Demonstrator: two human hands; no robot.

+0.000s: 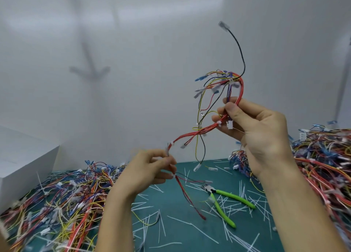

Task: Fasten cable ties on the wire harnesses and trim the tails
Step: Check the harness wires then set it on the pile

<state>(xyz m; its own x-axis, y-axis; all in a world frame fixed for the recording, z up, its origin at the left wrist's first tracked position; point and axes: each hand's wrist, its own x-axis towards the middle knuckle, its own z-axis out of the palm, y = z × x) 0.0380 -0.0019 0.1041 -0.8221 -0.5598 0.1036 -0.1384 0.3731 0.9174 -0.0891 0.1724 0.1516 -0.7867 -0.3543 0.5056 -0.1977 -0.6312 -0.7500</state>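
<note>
Wire harness [201, 132] up in air between both my hands, above surface [176, 200]. Several white cable ties [219, 123] already cinched along red bundle. Thin tail seems to stick out near right hand [266, 130], so trimming likely left. Green-handled cutters [226, 200] lie unused on surface among cut tails [190, 227]. Harness piles [57, 204] either side; cannot tell which are done. Right fingers [233, 109] curled round bundle, thumb pressing. Left hand [152, 168] blurred, its fingers pinching lower end.

A plain white wall [133, 43], evenly lit, fills the upper frame and carries 1 faint arrow-shaped shadow [89, 69] at upper left. At left, 1 white box [24, 157] stands on the teal work mat [180, 208].
</note>
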